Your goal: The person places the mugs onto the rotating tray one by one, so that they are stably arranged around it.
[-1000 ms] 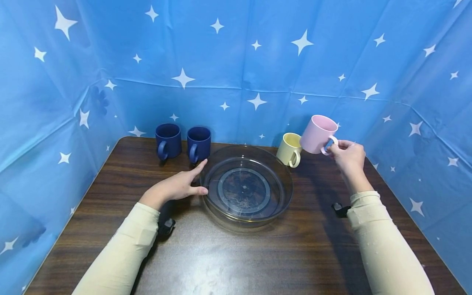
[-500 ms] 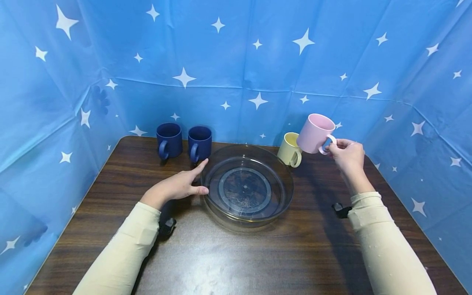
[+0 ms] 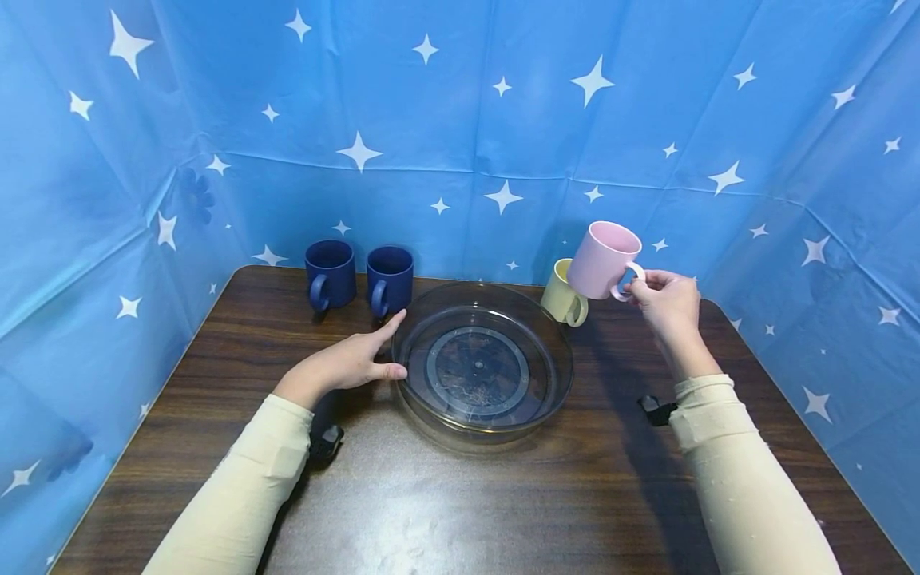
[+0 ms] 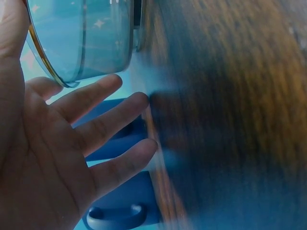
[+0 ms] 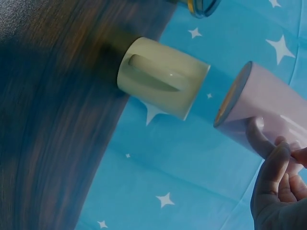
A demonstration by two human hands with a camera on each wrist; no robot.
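Note:
My right hand [image 3: 672, 307] pinches the handle of a pink mug [image 3: 604, 262], which hangs tilted above the table at the back right. In the right wrist view the pink mug [image 5: 268, 105] is raised off the wood, thumb and fingers at its handle. Behind and left of it, a pale yellow mug [image 3: 557, 295] stands upright on the table, partly covered by the pink one. My left hand [image 3: 352, 359] has its fingers spread along the left side of a round clear glass dish [image 3: 477, 423]. The left wrist view shows those fingers [image 4: 112, 117] straight beside the dish wall.
Two dark blue mugs, one at the left [image 3: 331, 275] and one nearer the dish [image 3: 390, 279], stand at the back left with handles toward me. A blue star-patterned curtain [image 3: 460, 120] rises behind and on both sides of the brown wooden table [image 3: 460, 503].
My right hand has moved slightly left with the pink mug, which now overlaps more of the yellow mug. My left hand and the glass dish have stayed in place.

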